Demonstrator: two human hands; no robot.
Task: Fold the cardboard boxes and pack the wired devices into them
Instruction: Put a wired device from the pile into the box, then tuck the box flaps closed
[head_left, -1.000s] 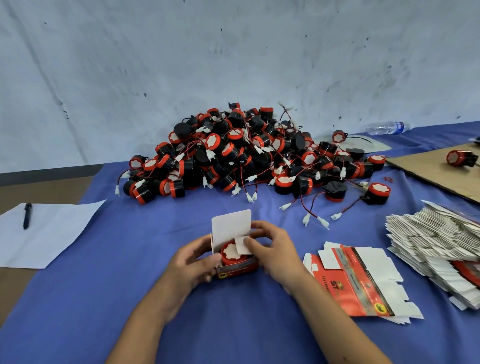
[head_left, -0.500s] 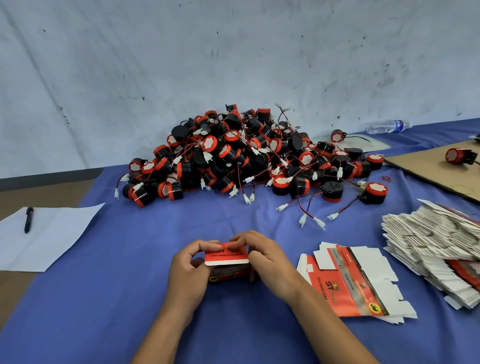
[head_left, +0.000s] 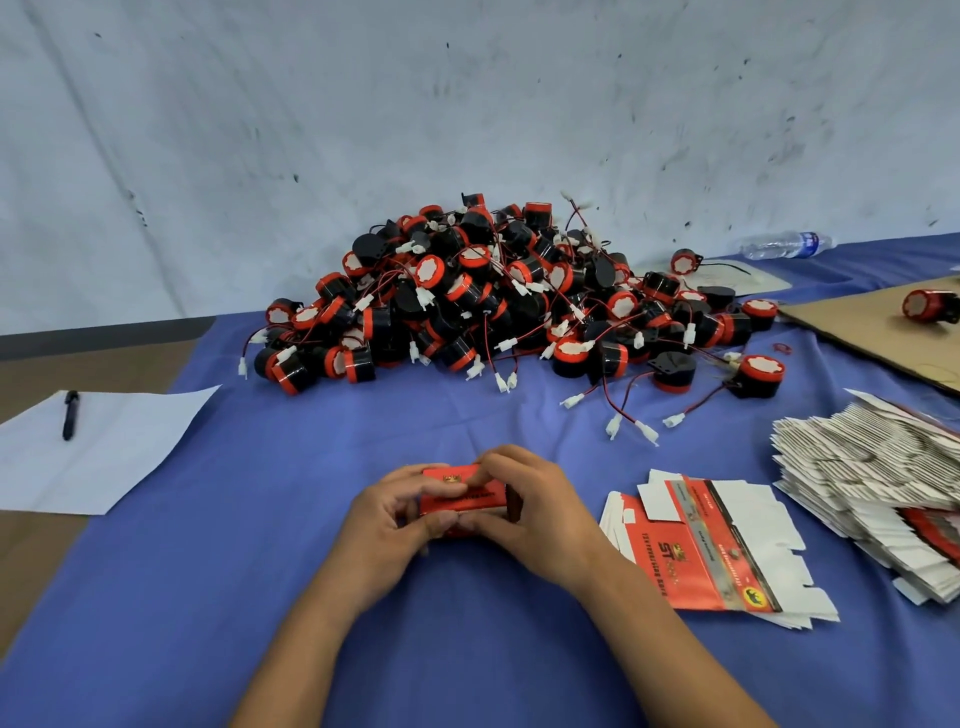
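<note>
A small red cardboard box (head_left: 467, 496) sits on the blue cloth in front of me with its top flap down. My left hand (head_left: 387, 525) grips its left side, thumb at the front. My right hand (head_left: 530, 506) grips its right side, fingers curled over the top edge. The device inside is hidden. Behind the box lies a big pile of black-and-red wired devices (head_left: 498, 306) with white connectors. A few flat red-and-white box blanks (head_left: 711, 551) lie to the right of my hands.
A thick stack of flat blanks (head_left: 872, 467) fills the right edge. Brown cardboard (head_left: 883, 332) with one device (head_left: 930, 305) lies far right. A water bottle (head_left: 787, 244) lies by the wall. White paper (head_left: 98, 447) with a pen (head_left: 70, 414) sits left.
The white top flap stood open with the device showing inside; it has been folded down and the box is closed between both hands.
</note>
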